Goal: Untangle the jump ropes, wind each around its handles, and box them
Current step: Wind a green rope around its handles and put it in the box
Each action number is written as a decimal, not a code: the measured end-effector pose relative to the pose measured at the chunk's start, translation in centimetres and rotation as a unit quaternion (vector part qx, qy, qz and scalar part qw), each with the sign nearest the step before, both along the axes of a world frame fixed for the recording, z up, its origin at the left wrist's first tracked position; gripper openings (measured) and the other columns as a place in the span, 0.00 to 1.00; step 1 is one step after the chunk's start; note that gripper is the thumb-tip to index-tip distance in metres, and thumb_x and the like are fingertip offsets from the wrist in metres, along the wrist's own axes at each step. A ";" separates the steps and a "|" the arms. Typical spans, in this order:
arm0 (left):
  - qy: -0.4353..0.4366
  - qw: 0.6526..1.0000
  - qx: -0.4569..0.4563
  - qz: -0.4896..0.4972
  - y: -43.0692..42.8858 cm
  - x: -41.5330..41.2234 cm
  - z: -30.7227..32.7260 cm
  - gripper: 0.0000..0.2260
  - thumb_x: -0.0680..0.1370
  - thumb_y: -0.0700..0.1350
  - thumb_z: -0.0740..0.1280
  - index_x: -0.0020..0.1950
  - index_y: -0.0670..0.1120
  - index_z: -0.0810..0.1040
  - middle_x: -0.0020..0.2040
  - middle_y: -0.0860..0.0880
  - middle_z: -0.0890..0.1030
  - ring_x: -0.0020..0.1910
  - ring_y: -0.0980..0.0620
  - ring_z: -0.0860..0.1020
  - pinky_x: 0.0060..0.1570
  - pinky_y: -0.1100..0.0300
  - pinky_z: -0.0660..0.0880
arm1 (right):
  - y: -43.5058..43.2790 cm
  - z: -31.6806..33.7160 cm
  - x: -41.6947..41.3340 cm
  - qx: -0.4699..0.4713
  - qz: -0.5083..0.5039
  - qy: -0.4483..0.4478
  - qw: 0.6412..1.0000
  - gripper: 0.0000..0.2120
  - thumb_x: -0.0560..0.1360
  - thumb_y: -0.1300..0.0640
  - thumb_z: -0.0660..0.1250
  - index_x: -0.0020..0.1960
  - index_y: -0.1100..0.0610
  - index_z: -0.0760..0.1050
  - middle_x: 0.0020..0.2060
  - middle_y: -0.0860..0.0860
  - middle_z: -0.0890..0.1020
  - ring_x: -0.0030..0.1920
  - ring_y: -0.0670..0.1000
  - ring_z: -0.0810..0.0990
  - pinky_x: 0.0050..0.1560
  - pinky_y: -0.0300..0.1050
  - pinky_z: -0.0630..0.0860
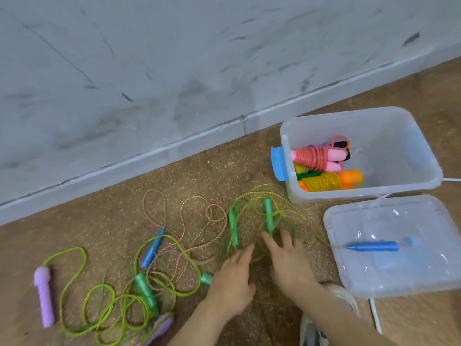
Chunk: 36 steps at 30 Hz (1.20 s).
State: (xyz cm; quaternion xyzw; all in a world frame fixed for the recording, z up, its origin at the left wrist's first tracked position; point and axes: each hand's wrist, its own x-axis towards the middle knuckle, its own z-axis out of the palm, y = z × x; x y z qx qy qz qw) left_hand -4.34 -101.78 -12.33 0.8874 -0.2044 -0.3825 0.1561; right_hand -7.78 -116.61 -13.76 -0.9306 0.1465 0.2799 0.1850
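Hands (234,278) (289,263) spread open by green handles (268,216); no writing legible.

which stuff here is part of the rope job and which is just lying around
Part of the job:
- tangled green rope with purple handle
- green handles by both hands, left hand, right hand
- blue handle
- wound ropes in the clear box
- box lid

Just lying about:
- shoe
- white cable
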 end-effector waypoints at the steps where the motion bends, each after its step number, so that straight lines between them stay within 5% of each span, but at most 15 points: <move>1: 0.012 1.000 0.006 0.003 0.0 -0.2 -0.6 0.35 0.75 0.42 0.64 0.78 0.52 0.51 0.74 0.49 0.64 0.71 0.46 0.64 0.71 0.54 0.62 | 0.4 -0.5 -0.3 0.021 -0.003 -0.010 1.000 0.30 0.75 0.61 0.58 0.75 0.47 0.56 0.68 0.56 0.65 0.65 0.60 0.69 0.62 0.52 0.69; 4: 0.051 0.998 -0.006 0.028 0.9 -0.6 -0.3 0.24 0.73 0.46 0.66 0.69 0.52 0.67 0.60 0.48 0.77 0.60 0.47 0.75 0.57 0.57 0.72 | 1.4 0.7 -0.2 0.186 -0.061 0.011 0.981 0.18 0.71 0.63 0.63 0.60 0.52 0.75 0.50 0.51 0.80 0.50 0.52 0.80 0.50 0.41 0.73; 6: 0.075 0.994 -0.044 0.067 2.4 -0.1 1.5 0.17 0.73 0.49 0.68 0.61 0.53 0.72 0.50 0.52 0.81 0.50 0.53 0.79 0.49 0.59 0.73 | 1.9 3.1 0.9 0.292 -0.128 0.032 0.947 0.13 0.69 0.64 0.67 0.52 0.54 0.79 0.37 0.49 0.80 0.35 0.45 0.77 0.36 0.37 0.71; 9: 0.111 0.962 -0.187 0.164 5.4 1.6 6.1 0.02 0.75 0.47 0.70 0.45 0.53 0.78 0.32 0.58 0.76 0.31 0.62 0.72 0.38 0.60 0.69 | 1.9 8.6 3.7 0.417 -0.136 0.063 0.897 0.12 0.68 0.63 0.70 0.52 0.58 0.81 0.30 0.48 0.78 0.25 0.43 0.69 0.27 0.37 0.63; 10: 0.104 0.957 -0.211 0.167 6.4 2.3 8.2 0.05 0.76 0.46 0.69 0.40 0.52 0.78 0.29 0.57 0.73 0.29 0.60 0.68 0.34 0.60 0.66 | 1.8 10.9 5.0 0.434 -0.093 0.068 0.894 0.13 0.68 0.61 0.71 0.52 0.57 0.80 0.30 0.49 0.77 0.26 0.45 0.69 0.27 0.39 0.62; 13: 0.058 0.951 -0.257 0.161 10.4 4.5 15.8 0.09 0.76 0.46 0.69 0.37 0.47 0.77 0.30 0.55 0.68 0.30 0.57 0.65 0.32 0.61 0.61 | 2.5 18.7 8.5 0.403 0.041 0.060 0.912 0.13 0.73 0.59 0.70 0.56 0.50 0.78 0.34 0.52 0.81 0.31 0.49 0.71 0.29 0.42 0.63; 18: -0.065 0.913 -0.313 0.255 17.5 5.9 29.7 0.13 0.73 0.55 0.66 0.36 0.47 0.75 0.31 0.51 0.72 0.31 0.57 0.68 0.30 0.64 0.62 | 5.8 32.2 10.7 0.356 0.120 -0.021 0.926 0.10 0.78 0.63 0.64 0.58 0.58 0.78 0.33 0.52 0.78 0.31 0.46 0.72 0.29 0.39 0.63; 25: -0.198 0.849 -0.387 0.299 26.8 0.6 43.2 0.11 0.81 0.47 0.61 0.42 0.43 0.77 0.36 0.46 0.81 0.31 0.55 0.73 0.29 0.69 0.67 | 13.8 45.3 7.7 0.207 0.231 -0.120 0.943 0.07 0.75 0.48 0.69 0.47 0.51 0.77 0.29 0.48 0.75 0.31 0.47 0.71 0.35 0.40 0.67; 28: -0.256 0.816 -0.407 0.322 29.3 -1.0 45.0 0.06 0.79 0.44 0.65 0.47 0.44 0.80 0.35 0.47 0.82 0.30 0.57 0.74 0.31 0.70 0.70 | 17.1 47.2 6.8 0.198 0.165 -0.290 0.922 0.09 0.74 0.49 0.71 0.41 0.54 0.77 0.27 0.48 0.76 0.28 0.45 0.73 0.32 0.39 0.69; 31: -0.295 0.791 -0.403 0.354 31.4 -1.4 46.3 0.05 0.78 0.43 0.66 0.47 0.49 0.82 0.35 0.49 0.83 0.30 0.58 0.73 0.34 0.67 0.71 | 19.0 48.0 6.1 0.305 -0.005 -0.415 0.857 0.12 0.76 0.53 0.68 0.38 0.59 0.76 0.27 0.52 0.78 0.30 0.49 0.74 0.31 0.40 0.69; 34: -0.318 0.753 -0.397 0.417 33.4 -0.8 46.8 0.07 0.79 0.44 0.64 0.47 0.47 0.82 0.36 0.49 0.83 0.31 0.53 0.71 0.33 0.65 0.69 | 19.5 48.2 5.4 0.475 -0.190 -0.358 0.781 0.11 0.79 0.55 0.61 0.40 0.58 0.74 0.30 0.54 0.78 0.32 0.52 0.75 0.33 0.41 0.68; 36: -0.322 0.743 -0.379 0.448 34.4 -0.4 46.4 0.07 0.78 0.45 0.64 0.45 0.47 0.82 0.38 0.50 0.84 0.31 0.52 0.73 0.33 0.63 0.71 | 19.8 47.5 5.0 0.503 -0.212 -0.305 0.781 0.11 0.79 0.54 0.59 0.42 0.57 0.74 0.33 0.55 0.80 0.34 0.52 0.77 0.33 0.41 0.69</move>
